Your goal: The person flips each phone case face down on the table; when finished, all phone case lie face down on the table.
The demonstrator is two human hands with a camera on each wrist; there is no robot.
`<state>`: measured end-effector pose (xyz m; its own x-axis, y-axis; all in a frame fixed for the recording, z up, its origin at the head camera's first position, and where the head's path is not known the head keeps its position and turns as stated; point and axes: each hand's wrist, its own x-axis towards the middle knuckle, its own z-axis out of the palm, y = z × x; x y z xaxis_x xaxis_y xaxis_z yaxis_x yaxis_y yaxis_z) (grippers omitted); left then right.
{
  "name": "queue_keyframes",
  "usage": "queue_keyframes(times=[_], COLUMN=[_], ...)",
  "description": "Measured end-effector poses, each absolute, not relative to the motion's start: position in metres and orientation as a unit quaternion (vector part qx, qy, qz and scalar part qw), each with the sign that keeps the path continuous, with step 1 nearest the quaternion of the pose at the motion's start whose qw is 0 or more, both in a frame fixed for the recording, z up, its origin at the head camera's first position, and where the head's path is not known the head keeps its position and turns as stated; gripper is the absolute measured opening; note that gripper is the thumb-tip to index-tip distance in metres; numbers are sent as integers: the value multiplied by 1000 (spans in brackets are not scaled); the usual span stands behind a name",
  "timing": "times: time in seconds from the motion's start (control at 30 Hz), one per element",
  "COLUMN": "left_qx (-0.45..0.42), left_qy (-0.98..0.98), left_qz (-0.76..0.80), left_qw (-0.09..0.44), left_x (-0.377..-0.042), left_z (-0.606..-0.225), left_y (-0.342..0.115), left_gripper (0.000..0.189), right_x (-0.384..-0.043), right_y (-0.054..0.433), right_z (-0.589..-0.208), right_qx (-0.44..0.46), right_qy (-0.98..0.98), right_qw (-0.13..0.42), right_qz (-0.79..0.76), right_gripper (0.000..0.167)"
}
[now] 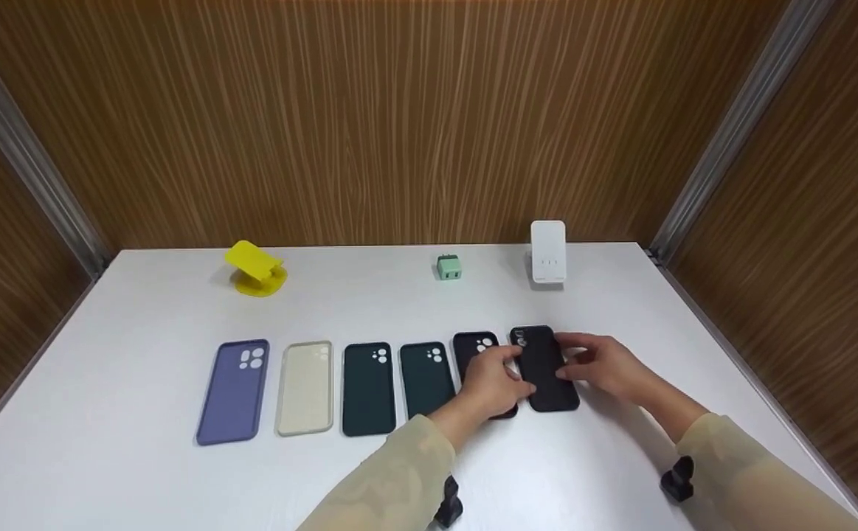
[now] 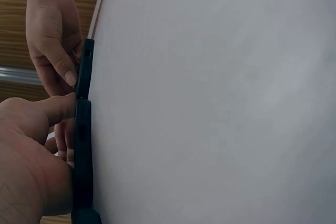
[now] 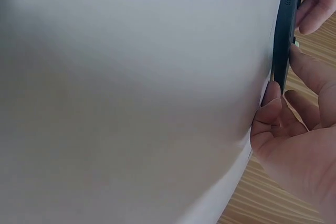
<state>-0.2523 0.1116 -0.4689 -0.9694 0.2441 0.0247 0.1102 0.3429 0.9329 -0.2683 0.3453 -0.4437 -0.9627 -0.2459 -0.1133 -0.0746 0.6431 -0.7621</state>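
Observation:
A black phone case [image 1: 549, 383] lies at the right end of a row of cases, its camera cutouts toward the far left corner. My left hand [image 1: 489, 382] holds its left edge with fingers and thumb, reaching over another dark phone case [image 1: 465, 354] that the hand partly hides. At the opposite edge, my right hand [image 1: 609, 366] grips the black case with curled fingers and thumb. The right wrist view shows the right thumb [image 3: 313, 72] on the case's upper side and fingertips [image 3: 270, 109] low by the table.
Leftward in the row lie two dark green cases [image 1: 368, 391], a cream case [image 1: 305, 391] and a purple case [image 1: 233, 394]. Behind stand a yellow phone stand [image 1: 255, 267], a green charger plug [image 1: 448, 267] and a white stand-like device [image 1: 548, 251]. Wood-grain panels [image 1: 369, 125] enclose the white table [image 1: 133, 310].

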Motion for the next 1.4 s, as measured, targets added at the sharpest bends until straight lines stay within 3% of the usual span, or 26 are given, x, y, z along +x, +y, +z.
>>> queue_keyframes(times=[0.4,0.87,1.13,1.4], left_qx=[124,113,145,157], left_qy=[826,811,813,849], left_qz=[547,569,561,503], left_qw=[49,76,55,44], left_x=[-252,-240,-237,-239], left_z=[-466,-443,-427,-436], left_y=[112,105,68,27], left_gripper=[59,59,59,61], right_x=[-271,-267,-259,-253], right_y=[348,347,336,303], right_z=[-445,-442,-435,-428], right_qx=[-84,-68,-48,-110], right_qy=[909,908,892,869], right_qw=[106,104,60,38], right_qz=[-393,-401,-444,-481], right_gripper=[65,63,57,52])
